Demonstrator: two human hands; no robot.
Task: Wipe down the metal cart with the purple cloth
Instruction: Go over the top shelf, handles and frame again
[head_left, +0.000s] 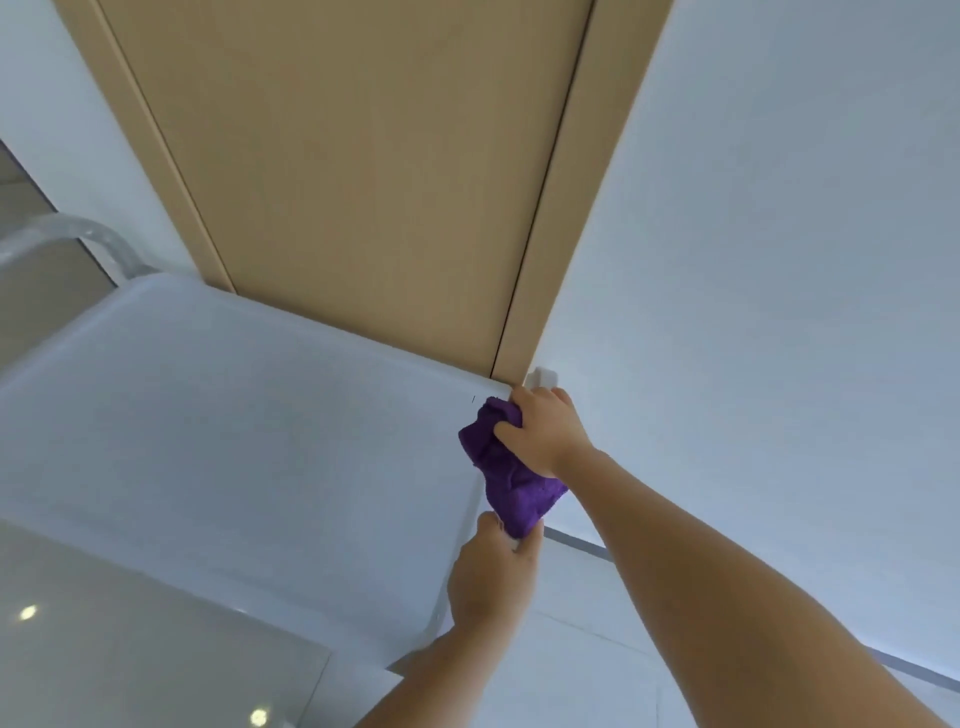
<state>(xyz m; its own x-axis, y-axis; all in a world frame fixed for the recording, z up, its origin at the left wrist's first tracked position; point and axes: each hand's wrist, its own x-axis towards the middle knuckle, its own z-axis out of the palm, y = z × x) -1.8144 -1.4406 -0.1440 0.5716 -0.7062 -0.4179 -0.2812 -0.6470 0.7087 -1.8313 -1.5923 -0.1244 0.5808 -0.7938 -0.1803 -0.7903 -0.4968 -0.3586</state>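
Head view: your right hand (543, 431) bunches the purple cloth (511, 478) against the far right corner of the metal cart (223, 415), fingers curled into the fabric. Your left hand (493, 569) sits just near of it on the cart's right rim, fingers wrapped around the edge, touching the cloth's lower end. A tan door (363, 171) stands behind the cart; a curved handle (78, 234) rises far left.

The cart top (218, 415) lies bare leftward; the wooden door (353, 182) and wall (779, 260) block its far right corner.
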